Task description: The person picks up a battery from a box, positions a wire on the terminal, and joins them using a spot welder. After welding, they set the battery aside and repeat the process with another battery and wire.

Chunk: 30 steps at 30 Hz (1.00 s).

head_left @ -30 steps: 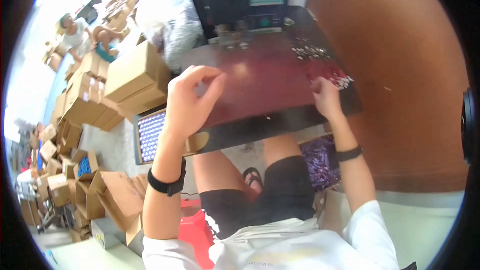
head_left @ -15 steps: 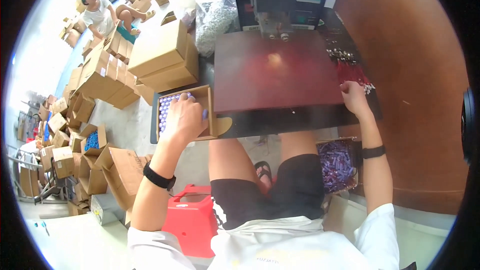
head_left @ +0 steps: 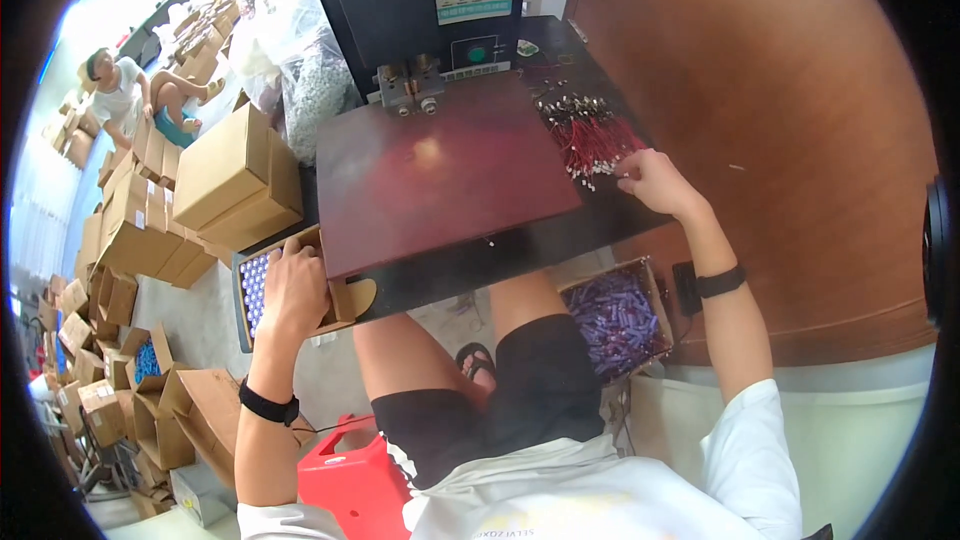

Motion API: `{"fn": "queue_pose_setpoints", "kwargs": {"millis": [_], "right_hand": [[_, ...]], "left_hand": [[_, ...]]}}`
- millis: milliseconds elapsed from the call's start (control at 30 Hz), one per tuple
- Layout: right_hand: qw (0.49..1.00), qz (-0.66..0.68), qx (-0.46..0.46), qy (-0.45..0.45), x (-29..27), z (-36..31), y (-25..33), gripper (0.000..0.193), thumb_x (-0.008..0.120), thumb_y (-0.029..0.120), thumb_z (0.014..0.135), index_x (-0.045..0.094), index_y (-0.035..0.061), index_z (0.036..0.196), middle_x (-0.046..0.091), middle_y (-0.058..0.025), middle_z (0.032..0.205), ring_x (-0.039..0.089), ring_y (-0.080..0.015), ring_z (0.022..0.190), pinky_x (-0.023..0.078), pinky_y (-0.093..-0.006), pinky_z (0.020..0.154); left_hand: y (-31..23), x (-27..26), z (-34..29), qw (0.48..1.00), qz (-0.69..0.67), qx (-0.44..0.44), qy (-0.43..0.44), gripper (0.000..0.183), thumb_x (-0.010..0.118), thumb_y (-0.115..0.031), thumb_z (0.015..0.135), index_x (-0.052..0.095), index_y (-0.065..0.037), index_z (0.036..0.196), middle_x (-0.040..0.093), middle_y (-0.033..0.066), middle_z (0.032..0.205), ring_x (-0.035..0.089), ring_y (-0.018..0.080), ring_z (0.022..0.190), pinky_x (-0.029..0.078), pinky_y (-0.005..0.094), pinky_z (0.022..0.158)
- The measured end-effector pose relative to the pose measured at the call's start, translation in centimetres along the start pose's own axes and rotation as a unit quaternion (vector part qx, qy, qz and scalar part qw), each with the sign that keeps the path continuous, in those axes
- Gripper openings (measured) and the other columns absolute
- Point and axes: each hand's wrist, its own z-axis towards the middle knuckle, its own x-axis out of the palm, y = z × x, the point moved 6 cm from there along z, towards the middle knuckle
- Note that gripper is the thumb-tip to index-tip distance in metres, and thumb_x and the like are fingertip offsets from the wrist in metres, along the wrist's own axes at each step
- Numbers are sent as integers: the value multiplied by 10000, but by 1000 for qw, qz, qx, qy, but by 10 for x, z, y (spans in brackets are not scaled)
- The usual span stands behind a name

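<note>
My left hand (head_left: 297,290) reaches into an open cardboard box (head_left: 347,300) at the left of the black worktable. Its fingers curl down beside rows of upright purple battery cells (head_left: 254,285); the fingertips and whatever they grip are hidden. To the right, my right hand (head_left: 657,184) is closed in a pinch at the near edge of a bundle of red wire leads (head_left: 600,145) with small white ends. Between my hands lies a flat dark red board (head_left: 440,180), under the metal head (head_left: 410,90) of a black bench machine (head_left: 385,0).
A box of loose purple cells (head_left: 615,320) stands low by my right knee. Closed cartons (head_left: 235,175) and a clear bag (head_left: 315,80) flank the table on the left. A brown panel (head_left: 780,140) borders the right side. A person (head_left: 125,95) sits among boxes farther off.
The view has swung right, so the table and machine sit farther left. My right hand has come onto the near ends of the red leads; my left hand stays in the box.
</note>
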Motion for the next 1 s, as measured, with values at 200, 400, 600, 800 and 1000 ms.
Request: {"fn": "queue_pose_setpoints", "kwargs": {"millis": [200, 400, 600, 800, 1000], "right_hand": [[1000, -7, 7, -25, -18, -9, -1, 220, 703, 112, 884, 717, -74, 1001, 721, -168, 845, 672, -233, 766, 522, -373, 725], [982, 162, 4, -97, -58, -25, -8, 230, 635, 216, 993, 697, -5, 1001, 651, 0, 821, 553, -86, 747, 454, -264, 685], [924, 359, -85, -97, -60, -19, 71, 162, 614, 198, 1027, 664, 47, 997, 602, 59, 918, 496, -36, 837, 407, -218, 774], [902, 413, -123, -17, -11, 16, 132, 157, 608, 190, 1034, 666, 45, 1045, 685, -4, 965, 570, -57, 834, 459, -220, 749], [907, 405, -116, -19, 3, 35, 144, 167, 609, 239, 1038, 652, 78, 1037, 664, 17, 915, 499, -15, 710, 387, -180, 608]], "left_hand": [[6, -16, -3, 993, -119, -6, 25, 219, 759, -98, 715, 737, -20, 919, 700, 193, 921, 603, 368, 1053, 471, 475, 950], [45, -61, -6, 923, -375, -43, -78, 142, 745, -29, 811, 695, 21, 934, 693, 57, 824, 594, 112, 706, 501, 279, 692], [-9, -103, 42, 877, -472, 14, -87, 197, 756, -71, 862, 712, 8, 1037, 668, 18, 836, 544, 52, 720, 480, 236, 678], [-36, -77, 98, 805, -569, -3, -166, 231, 776, -121, 852, 716, 6, 1035, 698, 21, 828, 574, 55, 717, 498, 234, 683], [-39, -74, 110, 793, -586, 2, -166, 218, 780, -115, 847, 718, 19, 1007, 701, 19, 831, 601, 54, 739, 513, 241, 695]]}}
